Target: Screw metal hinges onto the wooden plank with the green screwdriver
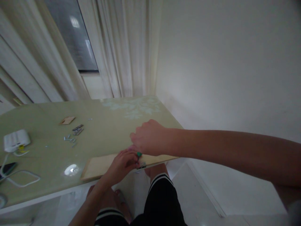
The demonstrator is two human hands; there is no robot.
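A long pale wooden board lies along the front edge of the table, its right part sticking out past the edge. At the board's near edge sits a small metal hinge. My left hand rests over the board, its closed fingertips at the hinge. Just above it my right hand is curled in a fist, with the forearm reaching in from the right. Below that fist shows the green part of what looks like a screwdriver, its thin shaft pointing down to the hinge. The fist hides most of it.
On the table lie several loose screws, metal hinges and a small wooden piece. A white box-shaped device with a cable and a dark phone-like object are at the left. A wall stands on the right.
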